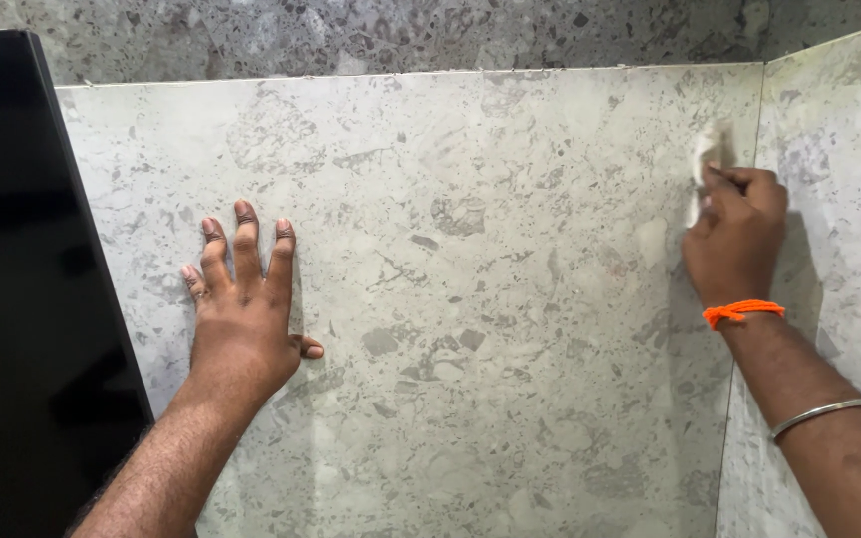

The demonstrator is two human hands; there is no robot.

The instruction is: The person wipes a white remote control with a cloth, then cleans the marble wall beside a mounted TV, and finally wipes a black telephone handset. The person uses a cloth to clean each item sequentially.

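Note:
My left hand point(246, 299) lies flat with spread fingers on a large grey speckled stone-look tile point(490, 299) on the wall. My right hand point(736, 234) is closed around a small white cloth or sponge point(712, 149) and presses it against the tile's right edge, near the upper corner where it meets the side wall. An orange thread band point(742, 312) and a thin metal bangle point(824, 411) sit on my right wrist and forearm.
A glossy black panel point(22, 299) stands along the left edge, beside the tile. A second grey tile point(839, 199) covers the side wall at right. Darker speckled stone point(401, 35) runs above the tile's top edge.

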